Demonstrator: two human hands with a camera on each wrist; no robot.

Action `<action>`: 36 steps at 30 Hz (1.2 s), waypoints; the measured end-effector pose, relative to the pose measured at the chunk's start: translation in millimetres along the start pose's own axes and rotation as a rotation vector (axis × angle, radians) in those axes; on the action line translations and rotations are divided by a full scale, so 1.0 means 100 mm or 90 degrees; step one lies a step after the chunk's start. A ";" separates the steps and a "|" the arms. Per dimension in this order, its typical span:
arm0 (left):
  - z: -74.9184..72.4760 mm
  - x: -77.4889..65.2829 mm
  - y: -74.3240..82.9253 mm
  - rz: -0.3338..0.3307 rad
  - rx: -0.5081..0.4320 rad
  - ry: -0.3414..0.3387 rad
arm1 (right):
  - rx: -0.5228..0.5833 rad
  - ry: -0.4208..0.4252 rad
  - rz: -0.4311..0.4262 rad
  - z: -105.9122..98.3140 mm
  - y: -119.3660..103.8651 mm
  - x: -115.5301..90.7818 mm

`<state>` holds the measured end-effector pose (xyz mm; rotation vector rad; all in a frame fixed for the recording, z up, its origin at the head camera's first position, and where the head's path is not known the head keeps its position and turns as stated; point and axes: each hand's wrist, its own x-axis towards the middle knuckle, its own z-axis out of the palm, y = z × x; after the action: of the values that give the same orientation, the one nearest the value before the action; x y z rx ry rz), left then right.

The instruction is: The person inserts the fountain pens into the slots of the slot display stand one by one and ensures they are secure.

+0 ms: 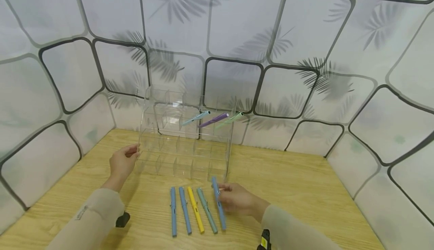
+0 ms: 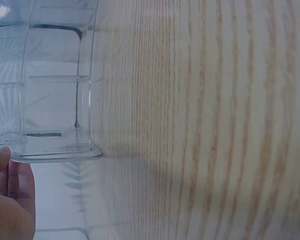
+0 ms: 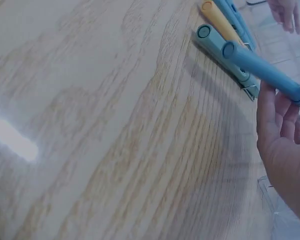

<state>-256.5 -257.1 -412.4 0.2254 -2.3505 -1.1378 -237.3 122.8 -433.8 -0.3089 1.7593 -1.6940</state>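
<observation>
A clear plastic tiered display rack (image 1: 184, 163) stands on the table. My left hand (image 1: 123, 163) holds its left side edge between thumb and fingers, also seen on the clear edge in the left wrist view. My right hand (image 1: 239, 199) pinches a blue pen (image 1: 221, 214), which is lifted off the table in the right wrist view. To its left lie a green pen (image 1: 207, 211), a yellow pen (image 1: 196, 210) and two blue pens, the inner (image 1: 185, 210) and the outer (image 1: 173, 213). Light blue (image 1: 196, 118), purple (image 1: 213, 120) and light green (image 1: 230, 120) pens rest slanted in an upper tier.
The wood-grain table (image 1: 288, 182) extends to both sides of the rack. A patterned curtain (image 1: 234, 24) with leaves and rounded outlines hangs behind and at both sides. The rack's lower tiers have thin clear dividers.
</observation>
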 end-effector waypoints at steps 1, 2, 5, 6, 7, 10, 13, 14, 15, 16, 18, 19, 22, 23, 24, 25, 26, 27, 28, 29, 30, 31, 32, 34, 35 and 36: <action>0.00 0.00 0.00 0.002 0.001 0.000 | 0.025 -0.016 -0.005 0.00 -0.01 0.00; 0.00 0.00 0.00 0.003 -0.001 0.001 | 0.049 -0.032 -0.010 -0.01 -0.01 0.00; 0.00 0.00 0.00 0.004 -0.003 0.001 | 0.105 -0.061 -0.035 -0.01 -0.04 -0.01; 0.00 0.00 0.01 0.003 -0.003 0.000 | 0.117 -0.066 -0.043 -0.01 -0.05 -0.01; 0.00 0.00 0.01 0.002 -0.003 0.000 | 0.123 -0.067 -0.052 -0.01 -0.06 -0.02; 0.00 -0.01 0.01 0.002 -0.004 -0.002 | 0.131 -0.059 -0.083 -0.02 -0.08 -0.02; -0.01 -0.01 0.00 0.006 -0.002 -0.005 | 0.136 -0.055 -0.105 -0.03 -0.09 0.00; -0.01 -0.01 0.00 0.007 -0.002 -0.004 | 0.136 -0.048 -0.108 -0.04 -0.09 0.00; -0.01 -0.01 0.01 0.007 -0.001 -0.004 | 0.133 -0.041 -0.112 -0.04 -0.10 0.01; -0.01 -0.01 0.01 0.006 -0.001 -0.004 | 0.126 -0.034 -0.116 -0.03 -0.10 0.01; -0.01 -0.01 0.01 0.003 0.000 -0.004 | 0.115 -0.014 -0.126 -0.02 -0.11 0.02; -0.01 -0.01 0.01 0.003 0.000 -0.004 | 0.110 -0.004 -0.131 -0.01 -0.12 0.03; -0.01 -0.01 0.01 0.000 0.000 -0.005 | 0.095 0.038 -0.152 0.04 -0.16 0.04; -0.01 -0.01 0.01 0.000 0.000 -0.006 | 0.091 0.054 -0.160 0.06 -0.17 0.05; -0.01 -0.01 0.01 -0.001 -0.001 -0.005 | 0.090 0.071 -0.167 0.07 -0.19 0.05; -0.01 -0.01 0.01 -0.001 -0.003 -0.005 | 0.083 0.087 -0.173 0.09 -0.20 0.06; -0.01 -0.01 0.01 -0.002 -0.003 -0.005 | 0.077 0.103 -0.179 0.10 -0.21 0.06; -0.01 -0.01 0.01 -0.002 -0.004 -0.005 | 0.067 0.119 -0.184 0.11 -0.22 0.07; -0.01 -0.02 0.01 -0.003 -0.005 -0.004 | 0.058 0.136 -0.189 0.12 -0.24 0.08; -0.01 -0.02 0.01 -0.004 -0.005 -0.003 | 0.049 0.148 -0.196 0.13 -0.25 0.08; -0.01 -0.01 0.01 -0.006 -0.005 -0.003 | 0.046 0.163 -0.198 0.14 -0.26 0.09; -0.01 -0.01 0.01 -0.007 -0.004 -0.003 | 0.039 0.178 -0.202 0.14 -0.27 0.10; 0.00 -0.01 0.01 -0.007 -0.003 -0.003 | 0.039 0.194 -0.205 0.15 -0.28 0.11; 0.00 -0.02 0.02 -0.006 -0.002 -0.003 | 0.040 0.225 -0.215 0.15 -0.30 0.13; 0.00 -0.02 0.02 -0.005 -0.001 -0.003 | 0.040 0.239 -0.221 0.15 -0.31 0.14; 0.00 -0.01 0.02 -0.003 -0.001 -0.004 | 0.043 0.255 -0.224 0.15 -0.32 0.15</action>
<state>-255.1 -255.5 -411.6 0.2277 -2.3566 -1.1443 -247.8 97.6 -406.7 -0.2742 2.0154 -2.1817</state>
